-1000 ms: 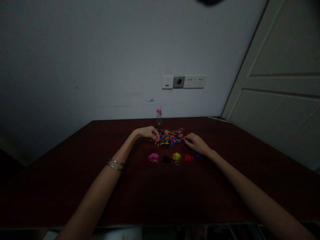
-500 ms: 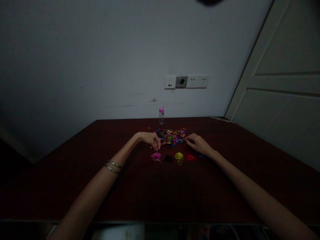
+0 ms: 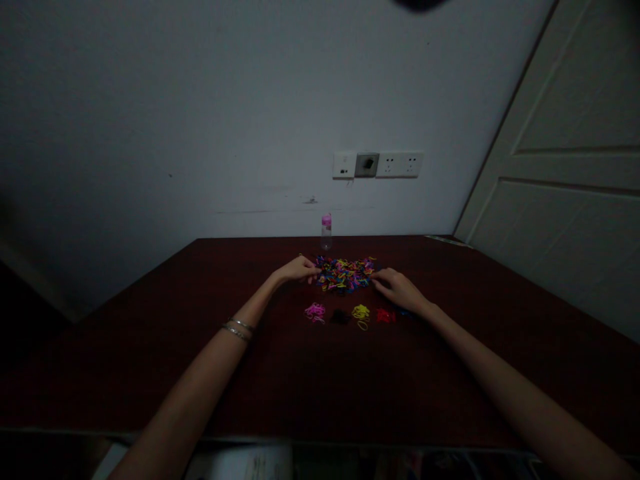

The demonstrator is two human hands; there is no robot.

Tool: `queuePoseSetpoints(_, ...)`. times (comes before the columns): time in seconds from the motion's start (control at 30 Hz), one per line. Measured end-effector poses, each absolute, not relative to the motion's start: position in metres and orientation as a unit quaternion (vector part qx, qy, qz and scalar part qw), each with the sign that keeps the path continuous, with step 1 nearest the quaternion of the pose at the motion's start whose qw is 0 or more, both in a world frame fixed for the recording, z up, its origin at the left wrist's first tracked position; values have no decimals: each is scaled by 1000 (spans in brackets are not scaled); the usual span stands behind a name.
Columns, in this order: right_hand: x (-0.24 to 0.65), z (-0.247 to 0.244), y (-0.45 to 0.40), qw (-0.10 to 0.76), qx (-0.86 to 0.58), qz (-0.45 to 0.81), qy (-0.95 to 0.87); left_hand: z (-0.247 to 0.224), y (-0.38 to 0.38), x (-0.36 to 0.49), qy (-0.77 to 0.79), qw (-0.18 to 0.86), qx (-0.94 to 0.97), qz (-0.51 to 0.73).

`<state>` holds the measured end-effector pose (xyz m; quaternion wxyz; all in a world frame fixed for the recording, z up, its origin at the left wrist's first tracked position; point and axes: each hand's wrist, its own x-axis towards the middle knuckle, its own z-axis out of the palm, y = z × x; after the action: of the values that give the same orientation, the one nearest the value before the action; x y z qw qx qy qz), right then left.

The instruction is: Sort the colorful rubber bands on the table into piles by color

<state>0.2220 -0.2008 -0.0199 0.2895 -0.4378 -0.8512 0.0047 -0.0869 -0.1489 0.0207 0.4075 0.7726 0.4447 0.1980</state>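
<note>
A pile of small mixed-colour rubber bands (image 3: 345, 274) lies on the dark red table. My left hand (image 3: 299, 269) is at the pile's left edge, its fingers apart and their tips among the outermost bands. At the right edge rests my right hand (image 3: 397, 288), thumb and forefinger spread a little, tips touching the bands. In front of the pile are sorted heaps: pink rubber bands (image 3: 315, 312), black rubber bands (image 3: 341, 317), yellow rubber bands (image 3: 361, 313) and red rubber bands (image 3: 385, 315). Some blue bands (image 3: 404, 312) are partly hidden under my right hand.
A clear bottle with a pink top (image 3: 327, 232) stands behind the pile, near the wall. Sockets and a switch (image 3: 379, 165) are on the wall. A pale door (image 3: 560, 153) rises at the right. Below the table's front edge (image 3: 310, 441) lie dim items.
My left hand has moved from above the pink heap up and away to the left edge of the mixed pile. My right hand stays in place. The view has shifted slightly.
</note>
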Motion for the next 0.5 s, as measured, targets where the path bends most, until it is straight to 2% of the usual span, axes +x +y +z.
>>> queuePoseSetpoints(0.13, 224, -23, -197, 304, -444, -1, -843, 4, -137, -86, 519, 367, 682, 362)
queuePoseSetpoints(0.27, 231, -28, -192, 308, -476, -14, -824, -12, -129, -85, 553, 352, 594, 466)
queuePoseSetpoints(0.5, 238, -31, -187, 307, -494, 1, -813, -30, -119, -85, 554, 317, 590, 495)
